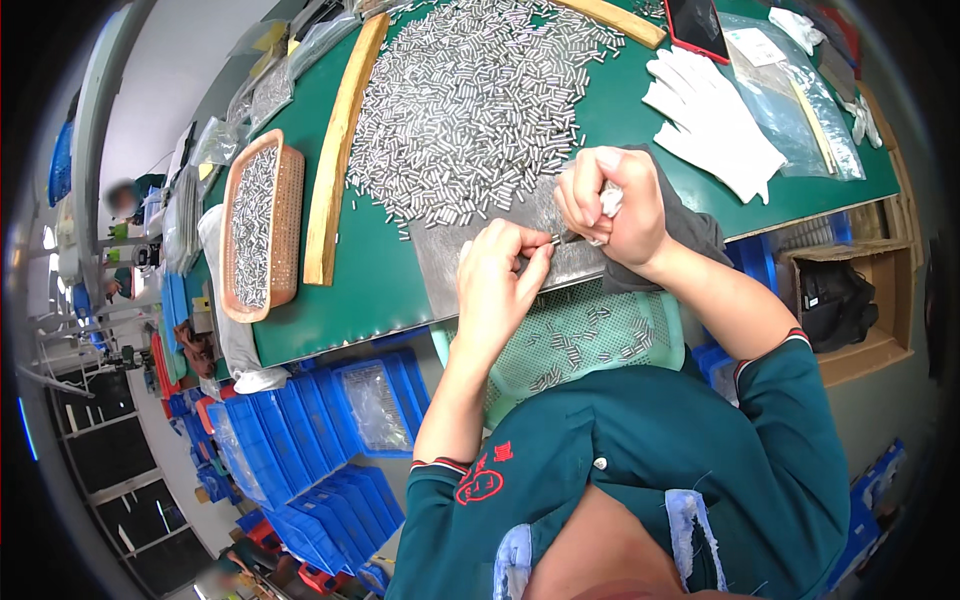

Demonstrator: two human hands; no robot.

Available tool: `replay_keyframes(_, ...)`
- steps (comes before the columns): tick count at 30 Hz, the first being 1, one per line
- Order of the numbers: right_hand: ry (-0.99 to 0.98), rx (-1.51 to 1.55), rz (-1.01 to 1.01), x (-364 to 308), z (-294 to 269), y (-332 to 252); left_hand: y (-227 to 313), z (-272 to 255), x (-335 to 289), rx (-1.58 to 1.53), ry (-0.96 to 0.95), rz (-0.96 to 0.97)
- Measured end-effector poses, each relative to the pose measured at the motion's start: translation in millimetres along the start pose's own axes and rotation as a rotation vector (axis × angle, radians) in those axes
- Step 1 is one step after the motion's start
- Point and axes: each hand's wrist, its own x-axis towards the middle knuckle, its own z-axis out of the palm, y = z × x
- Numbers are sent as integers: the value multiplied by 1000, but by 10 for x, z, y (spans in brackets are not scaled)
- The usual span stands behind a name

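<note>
My left hand [495, 280] pinches a small silver metal pin [556, 240] between thumb and forefinger, its end poking out toward the right hand. Close beside it, my right hand [635, 205] is closed around a crumpled white wad [611, 200]; anything else inside that fist is hidden. Both hands are over a worn grey plate [445, 265] at the table's near edge. Just beyond them spreads a large heap of the same short metal pins [460, 120]. Below the hands, a light green perforated basket [672, 340] holds scattered pins.
Wooden strips [345, 150] border the heap on the green table [385, 300]. A pinkish basket of pins [288, 220] stands at left. To the right lie white gloves [715, 130], a dark cloth [685, 235], clear plastic bags [815, 130] and a red-edged device [697, 28]. Blue bins [290, 430] sit below.
</note>
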Motion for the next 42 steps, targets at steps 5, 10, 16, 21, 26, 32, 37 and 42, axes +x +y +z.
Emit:
replay_keyframes(5,-11,-78,-91,-17,14,-26,-1,15,-14,-22,12,15)
replay_keyframes(10,-19,-65,-119,3,7,3,-19,-1,3,-35,0,12)
replay_keyframes(16,-79,-205,-148,-26,47,-18,22,-19,10,-19,0,17)
replay_keyframes(21,-29,-126,-26,96,15,-19,27,-40,11,12,-47,-18)
replay_keyframes(26,29,24,-76,35,-34,-49,143,-115,91,87,-128,3)
replay_keyframes(32,51,28,-113,34,-44,-67,109,-145,168,201,-182,193)
replay_keyframes(37,-16,4,-68,-1,3,-59,-17,-155,108,49,-139,311)
replay_keyframes(42,-47,-53,-38,0,9,-50,89,-85,-35,150,28,20)
